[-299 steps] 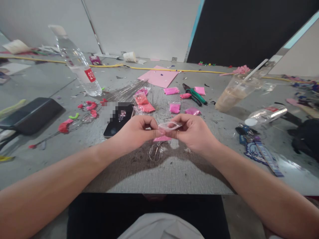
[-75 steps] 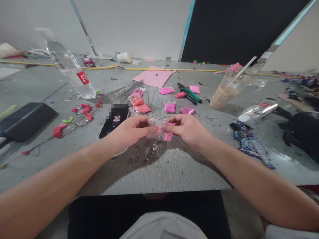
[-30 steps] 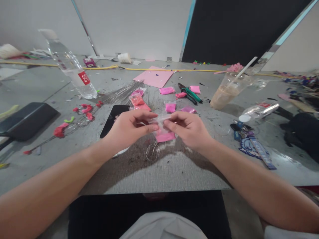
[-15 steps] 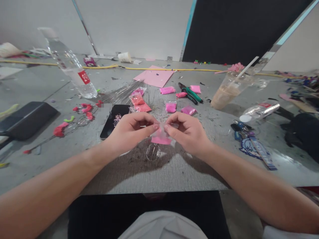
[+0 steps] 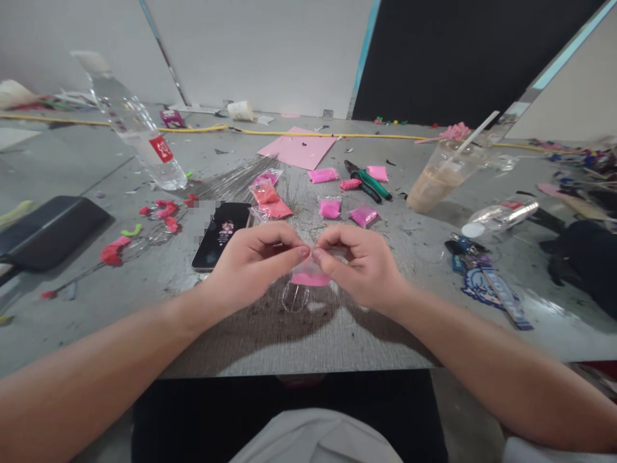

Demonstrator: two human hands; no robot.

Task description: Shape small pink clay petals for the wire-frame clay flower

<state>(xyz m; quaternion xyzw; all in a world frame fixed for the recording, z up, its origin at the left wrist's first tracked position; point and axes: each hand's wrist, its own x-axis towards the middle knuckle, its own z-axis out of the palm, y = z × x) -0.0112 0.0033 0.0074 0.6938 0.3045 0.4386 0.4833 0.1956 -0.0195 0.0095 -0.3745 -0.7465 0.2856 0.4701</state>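
My left hand (image 5: 263,262) and my right hand (image 5: 357,263) meet over the table, thumbs and forefingers pinching the top edge of a small clear packet with a pink filling (image 5: 310,279). The packet hangs below my fingertips, its upper part partly hidden by them. Just beneath it a bent loop of wire (image 5: 295,298) lies on the table. Beside my left wrist is a phone (image 5: 216,239) with its screen lit. Beyond my hands lie several pink packets, among them a bright pink packet (image 5: 330,208) and a magenta packet (image 5: 364,215).
Green-handled pliers (image 5: 373,183) lie beyond the packets, near a pink sheet (image 5: 299,149). A water bottle (image 5: 144,141) stands at left, an iced drink cup (image 5: 436,177) at right. Thin wires (image 5: 236,182) fan out behind the phone. Keychains (image 5: 491,286) and a fallen bottle (image 5: 506,215) lie at right.
My fingertips have come closer together at the packet's top edge, and the right hand has shifted slightly left and down. The packet sits a little lower, still held by both hands.
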